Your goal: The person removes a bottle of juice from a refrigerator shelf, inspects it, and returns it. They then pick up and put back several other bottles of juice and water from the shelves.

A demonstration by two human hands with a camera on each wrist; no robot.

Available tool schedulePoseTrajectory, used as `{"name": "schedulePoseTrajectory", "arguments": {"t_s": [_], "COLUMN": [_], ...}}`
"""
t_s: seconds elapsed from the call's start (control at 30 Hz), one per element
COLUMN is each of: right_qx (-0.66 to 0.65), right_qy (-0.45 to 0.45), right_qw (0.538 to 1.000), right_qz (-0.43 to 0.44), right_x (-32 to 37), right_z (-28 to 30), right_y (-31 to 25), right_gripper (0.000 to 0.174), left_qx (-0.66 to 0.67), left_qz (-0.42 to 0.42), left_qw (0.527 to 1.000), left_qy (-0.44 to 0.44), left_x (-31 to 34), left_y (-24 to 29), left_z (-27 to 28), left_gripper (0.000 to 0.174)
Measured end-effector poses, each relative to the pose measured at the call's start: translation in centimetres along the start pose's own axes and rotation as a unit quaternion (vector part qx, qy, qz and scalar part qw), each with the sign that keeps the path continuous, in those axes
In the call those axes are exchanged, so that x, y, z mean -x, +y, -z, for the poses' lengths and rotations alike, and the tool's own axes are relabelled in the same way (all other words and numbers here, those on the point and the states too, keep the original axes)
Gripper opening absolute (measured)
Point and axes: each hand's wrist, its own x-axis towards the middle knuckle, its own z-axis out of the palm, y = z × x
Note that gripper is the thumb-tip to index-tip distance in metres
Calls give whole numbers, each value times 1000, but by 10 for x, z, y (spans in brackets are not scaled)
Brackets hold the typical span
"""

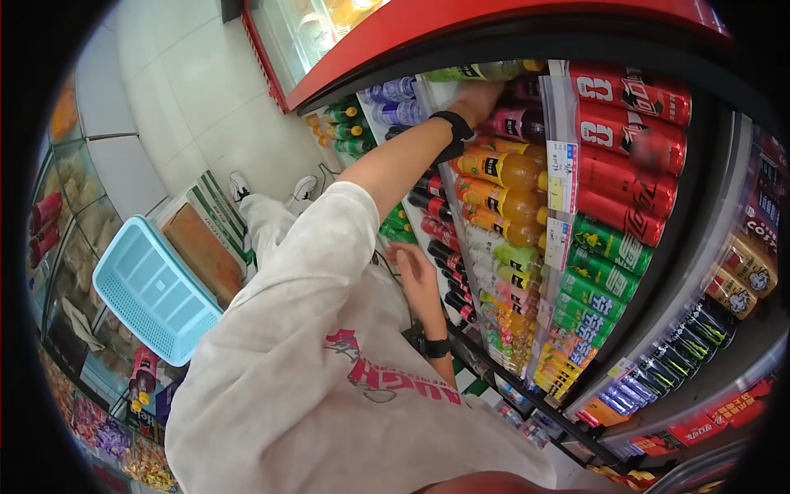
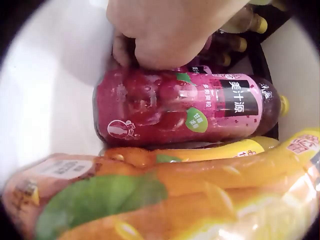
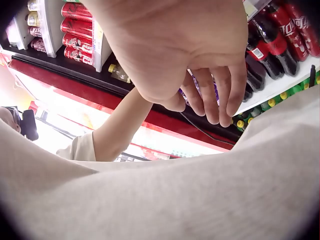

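My left hand point(image 1: 479, 97) is deep in a drink shelf, with most of its fingers hidden. In the left wrist view this hand point(image 2: 170, 35) bends down behind a dark red-purple juice bottle point(image 2: 175, 107) with a pink label and yellow cap. A second pink-labelled bottle shows partly below the hand; I cannot tell whether the fingers hold it. Orange juice bottles point(image 2: 190, 195) lie beside the red-purple one, nearer the camera. My right hand point(image 1: 417, 284) hangs near my shirt, fingers loosely bent and holding nothing. Its palm point(image 3: 180, 45) shows large in the right wrist view.
Red cola cans point(image 1: 629, 140) and green cans point(image 1: 605, 263) line the neighbouring shelf. Dark cola bottles point(image 1: 432, 206) stand on another shelf. A light blue plastic basket point(image 1: 156, 288) is near a cardboard box point(image 1: 202, 251) across the aisle. The cooler has a red edge point(image 1: 461, 25).
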Motion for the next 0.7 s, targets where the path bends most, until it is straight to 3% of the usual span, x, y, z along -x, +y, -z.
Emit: {"name": "schedulePoseTrajectory", "arguments": {"t_s": [0.13,0.2,0.3,0.4,0.5,0.6,0.7], "right_qx": [2,7,16,36,43,51,36], "right_qy": [-5,-12,-17,-25,-35,-46,-39], "right_qw": [1000,1000,1000,999,998,998,999], "right_qz": [-4,-1,-3,-6,-9,2,4], "right_x": [1,-3,-5,-7,-9,-11,-9], "right_z": [4,6,6,6,3,2,2], "right_y": [5,11,7,4,3,3,1], "right_gripper": [27,27,27,27,27,26,26], "left_qx": [-2,16,23,108,206,349,361], "left_qz": [24,29,-5,27,90,149,170], "left_qw": [992,991,999,992,948,903,906], "left_qy": [-122,-129,-28,-61,-227,-201,-139], "left_x": [-3,-5,-6,3,8,12,13], "left_y": [0,-3,-7,-1,17,28,34], "left_z": [6,6,5,14,43,41,36], "left_gripper": [26,27,28,32,36,42,50]}}
